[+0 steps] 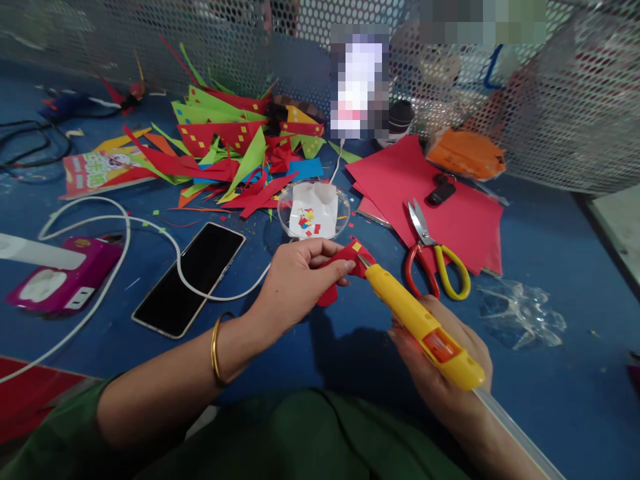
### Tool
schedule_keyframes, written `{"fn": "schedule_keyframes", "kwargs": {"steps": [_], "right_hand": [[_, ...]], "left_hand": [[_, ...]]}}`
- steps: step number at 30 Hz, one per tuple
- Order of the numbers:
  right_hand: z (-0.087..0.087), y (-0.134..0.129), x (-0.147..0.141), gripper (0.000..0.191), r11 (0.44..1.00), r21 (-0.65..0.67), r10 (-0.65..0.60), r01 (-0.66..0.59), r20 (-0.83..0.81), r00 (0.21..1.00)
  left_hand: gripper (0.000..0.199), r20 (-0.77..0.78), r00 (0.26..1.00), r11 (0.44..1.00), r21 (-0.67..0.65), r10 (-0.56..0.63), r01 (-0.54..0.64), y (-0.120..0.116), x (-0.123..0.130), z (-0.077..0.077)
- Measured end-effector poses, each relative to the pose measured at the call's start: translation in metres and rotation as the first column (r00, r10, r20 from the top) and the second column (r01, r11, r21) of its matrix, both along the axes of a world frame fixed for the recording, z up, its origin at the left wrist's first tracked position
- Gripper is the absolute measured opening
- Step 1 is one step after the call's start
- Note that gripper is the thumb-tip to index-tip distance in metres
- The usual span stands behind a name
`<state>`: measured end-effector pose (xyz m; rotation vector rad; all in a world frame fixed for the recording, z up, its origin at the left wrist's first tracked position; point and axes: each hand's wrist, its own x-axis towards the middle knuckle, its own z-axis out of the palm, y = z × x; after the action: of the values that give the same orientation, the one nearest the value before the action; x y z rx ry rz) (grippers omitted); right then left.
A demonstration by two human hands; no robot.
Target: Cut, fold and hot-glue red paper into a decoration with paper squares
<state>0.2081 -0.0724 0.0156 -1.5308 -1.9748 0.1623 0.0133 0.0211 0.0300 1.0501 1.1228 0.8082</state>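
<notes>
My left hand [300,280] pinches a folded piece of red paper [364,259] between thumb and fingers. A small yellow square [357,247] lies on that paper. Wrapped in my right hand [440,360] is a yellow hot glue gun [410,313], its metal nozzle at the paper, touching or very close. A clear glue stick [515,427] runs out of the gun's rear. Just beyond my left hand stands a round clear dish [346,212] holding white paper [323,200] and small coloured paper bits [309,219].
Scissors [424,233] lie partly on red paper sheets [450,207] at right. Crumpled clear plastic [525,313] is nearby. A black phone [193,280] lies left under a white cable [180,260]. Cut-paper pieces [235,147] pile up behind, before a perforated metal panel [320,20].
</notes>
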Motion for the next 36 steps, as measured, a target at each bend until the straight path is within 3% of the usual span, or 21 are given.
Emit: {"fn": "schedule_keyframes", "kwargs": {"steps": [12, 36], "right_hand": [[-0.002, 0.0017, 0.0012, 0.016, 0.998, 0.065, 0.006, -0.007, 0.02, 1.0], [-0.0025, 0.0024, 0.0013, 0.018, 0.998, 0.055, -0.024, 0.023, 0.011, 1.0]], "left_hand": [[0.012, 0.008, 1.0, 1.0, -0.019, 0.011, -0.01, 0.0007, 0.0009, 0.0013], [0.014, -0.025, 1.0, 1.0, -0.013, 0.009, -0.01, 0.0005, 0.0006, 0.0021]]}}
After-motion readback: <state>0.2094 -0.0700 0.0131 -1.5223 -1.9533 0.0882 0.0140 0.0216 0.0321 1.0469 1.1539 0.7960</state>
